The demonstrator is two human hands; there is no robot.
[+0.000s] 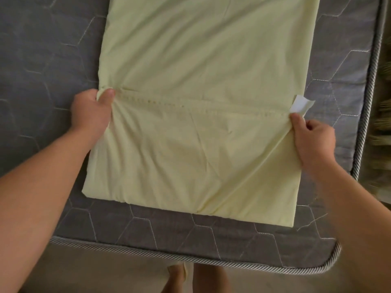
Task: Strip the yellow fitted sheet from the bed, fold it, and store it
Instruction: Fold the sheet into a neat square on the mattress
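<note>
The yellow fitted sheet [190, 106] lay off the bed frame's corners altogether, already narrowed into a long strip that ran away up the bare grey mattress [42, 60] and out of sight at the top. Its near end had been turned back over itself, so a doubled panel sat squarely near the foot of the mattress, with the stitched hem [190, 107] drawn as a taut line across the strip. That line seemed to me the reason for the grip: held tight at both ends, the hem could be laid straight and the fold kept square.

The left hand [91, 115] clutched the left end of that hem, thumb on top and fingers curled round a gathered bunch of cloth. The right hand [311, 136] pinched the right end, just below a white care label [301, 104] that stuck out past the edge. The hands were well apart, one at each side of the strip, and a crease ran diagonally from the right hand down to the fold's near edge, which suggested that side was being pulled harder.

I judged the folding part-done, with more halving needed before storing. The mattress made a flat work surface, its corded piping [190, 255] close to where the person stood; bare feet [198, 280] showed on the floor below.
</note>
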